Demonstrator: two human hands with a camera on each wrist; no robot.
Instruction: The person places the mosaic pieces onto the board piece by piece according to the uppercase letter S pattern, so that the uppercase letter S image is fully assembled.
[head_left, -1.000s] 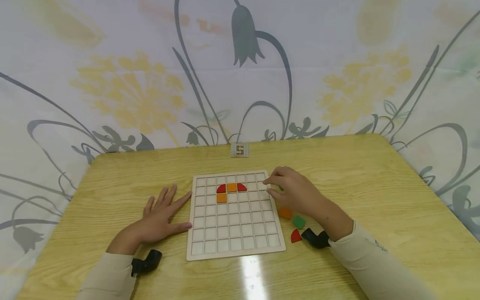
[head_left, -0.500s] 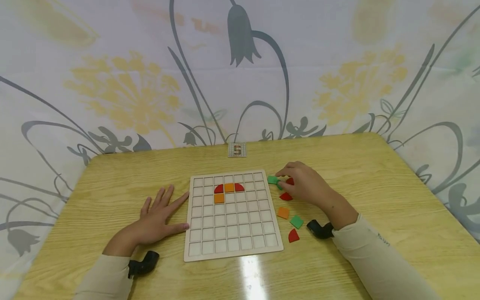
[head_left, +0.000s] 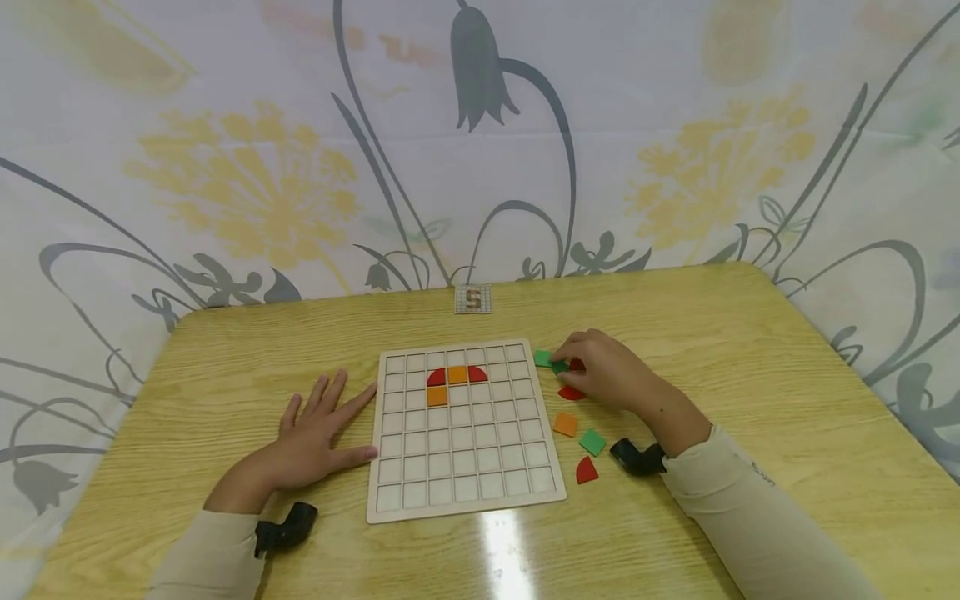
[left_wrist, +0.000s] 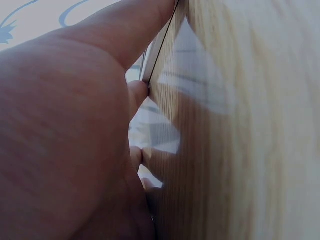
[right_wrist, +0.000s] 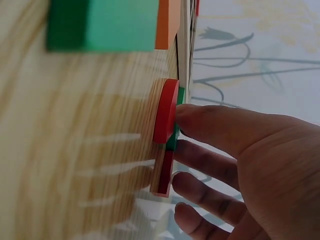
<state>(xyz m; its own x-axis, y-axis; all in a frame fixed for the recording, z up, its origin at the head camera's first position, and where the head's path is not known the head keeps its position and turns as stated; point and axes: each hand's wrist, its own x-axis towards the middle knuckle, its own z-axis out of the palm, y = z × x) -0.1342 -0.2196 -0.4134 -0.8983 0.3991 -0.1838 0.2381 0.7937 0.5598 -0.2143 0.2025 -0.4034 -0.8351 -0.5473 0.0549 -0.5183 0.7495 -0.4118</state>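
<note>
A pale wooden grid board [head_left: 465,507] lies on the table, with red quarter-circle pieces [head_left: 477,374] and orange square tiles [head_left: 457,375] set in its upper cells. My left hand [head_left: 311,446] rests flat with fingers spread, its thumb and index fingertips at the board's left edge. To the right of the board, my right hand [head_left: 607,371] pinches a small green piece [head_left: 559,367] between thumb and index finger, low over the table. Close under that hand are a red quarter-circle [head_left: 572,392] and another red piece [right_wrist: 164,172], partly covered in the head view.
A green square [head_left: 542,358] sits by the board's upper right corner. Lower down lie an orange tile [head_left: 566,424], a green square tile [head_left: 592,442] and a red quarter-circle piece [head_left: 587,470]. A small patterned card [head_left: 473,298] lies at the back edge, before a floral cloth [head_left: 405,167].
My right hand has moved from the board's right edge out to the loose pieces, and its thumb and index finger have closed on the green one. The left hand stays in place.
</note>
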